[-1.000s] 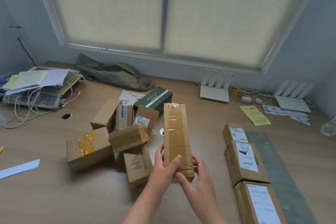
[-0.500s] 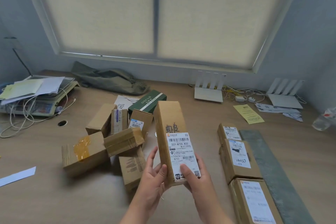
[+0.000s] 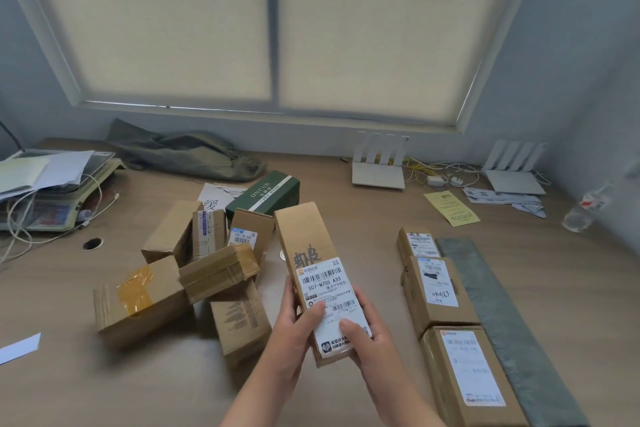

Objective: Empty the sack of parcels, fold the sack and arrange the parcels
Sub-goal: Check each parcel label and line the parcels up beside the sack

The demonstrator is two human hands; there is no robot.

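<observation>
I hold a long cardboard parcel (image 3: 309, 246) above the wooden table (image 3: 363, 218), its white shipping label facing up. My left hand (image 3: 294, 326) grips its lower left side and my right hand (image 3: 367, 333) its lower right end. A loose pile of several cardboard parcels (image 3: 214, 274) and a dark green box (image 3: 263, 196) lies to the left. Three labelled parcels (image 3: 440, 291) lie in a row at the right, beside a grey strip (image 3: 498, 308). The olive green sack (image 3: 187, 154) lies crumpled at the back, under the window.
A scale with papers and cables (image 3: 48, 187) stands at the far left. Two white routers (image 3: 379, 166) (image 3: 512, 170) with wires sit at the back right, near a yellow slip (image 3: 450, 208) and a plastic bottle (image 3: 585, 211). A white paper strip (image 3: 19, 347) lies front left.
The parcel in my hands has been turned over: a second ago its taped side faced up, now the label side does. It has tilted slightly leftward at the top.
</observation>
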